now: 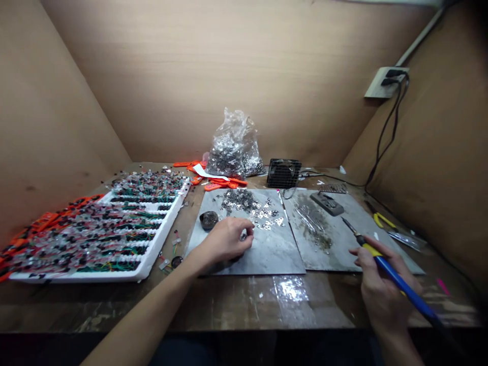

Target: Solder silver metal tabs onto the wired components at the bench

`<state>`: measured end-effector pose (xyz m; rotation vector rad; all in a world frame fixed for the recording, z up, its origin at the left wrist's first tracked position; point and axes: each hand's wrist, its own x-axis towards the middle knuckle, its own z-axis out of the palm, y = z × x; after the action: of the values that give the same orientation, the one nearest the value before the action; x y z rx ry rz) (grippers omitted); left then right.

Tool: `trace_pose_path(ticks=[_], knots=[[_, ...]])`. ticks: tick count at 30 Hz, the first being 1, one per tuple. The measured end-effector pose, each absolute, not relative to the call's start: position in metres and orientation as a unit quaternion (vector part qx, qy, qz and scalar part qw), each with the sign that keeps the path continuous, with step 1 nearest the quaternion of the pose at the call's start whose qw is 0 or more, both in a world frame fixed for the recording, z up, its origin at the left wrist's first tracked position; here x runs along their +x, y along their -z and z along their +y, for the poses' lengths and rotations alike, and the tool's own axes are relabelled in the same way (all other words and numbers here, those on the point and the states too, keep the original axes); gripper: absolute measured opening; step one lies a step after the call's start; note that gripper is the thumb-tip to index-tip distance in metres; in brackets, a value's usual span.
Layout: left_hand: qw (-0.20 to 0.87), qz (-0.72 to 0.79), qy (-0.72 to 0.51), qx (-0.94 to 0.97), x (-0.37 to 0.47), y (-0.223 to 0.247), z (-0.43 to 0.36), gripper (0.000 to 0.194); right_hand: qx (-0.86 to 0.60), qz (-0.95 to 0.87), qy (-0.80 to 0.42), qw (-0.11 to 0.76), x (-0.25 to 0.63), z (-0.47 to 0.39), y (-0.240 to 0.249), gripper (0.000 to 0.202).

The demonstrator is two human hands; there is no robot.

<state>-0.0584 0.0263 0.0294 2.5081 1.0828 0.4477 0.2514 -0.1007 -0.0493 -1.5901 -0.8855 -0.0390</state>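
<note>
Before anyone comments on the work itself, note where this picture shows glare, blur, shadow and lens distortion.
Head view: harsh glare on the clear plastic film at the bench's front edge; soft blur on the blue-and-yellow soldering iron's cable end; deep shadow below the bench; wide-angle stretching of the pale wooden side walls towards the corners.

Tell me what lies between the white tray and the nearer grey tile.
Between tray and tile, the head view shows small wired parts and a dark round item on the table.

Blue-and-yellow soldering iron [392, 279] in the right hand [387, 284], tip angled up-left above the right grey board [346, 249].
</note>
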Motion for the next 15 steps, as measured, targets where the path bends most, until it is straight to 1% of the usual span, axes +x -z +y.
trace_pose_path(ticks=[2, 6, 10, 15], knots=[[0.196, 0.386, -0.146, 0.89, -0.057, -0.029, 0.024, 0.012, -0.695, -0.375, 0.01, 0.614, 0.251, -0.101, 0.047, 0.045], [0.26, 0.343, -0.136, 0.892, -0.056, -0.029, 0.023, 0.012, -0.696, -0.376, 0.003, 0.611, 0.254, -0.102, 0.043, 0.047], [0.297, 0.338, -0.166, 0.877, -0.058, -0.036, 0.023, 0.013, -0.703, -0.412, 0.028, 0.578, 0.266, -0.106, 0.045, 0.036], [0.323, 0.396, -0.138, 0.848, -0.059, -0.046, 0.02, 0.02, -0.723, -0.432, 0.052, 0.537, 0.281, -0.113, 0.052, 0.028]])
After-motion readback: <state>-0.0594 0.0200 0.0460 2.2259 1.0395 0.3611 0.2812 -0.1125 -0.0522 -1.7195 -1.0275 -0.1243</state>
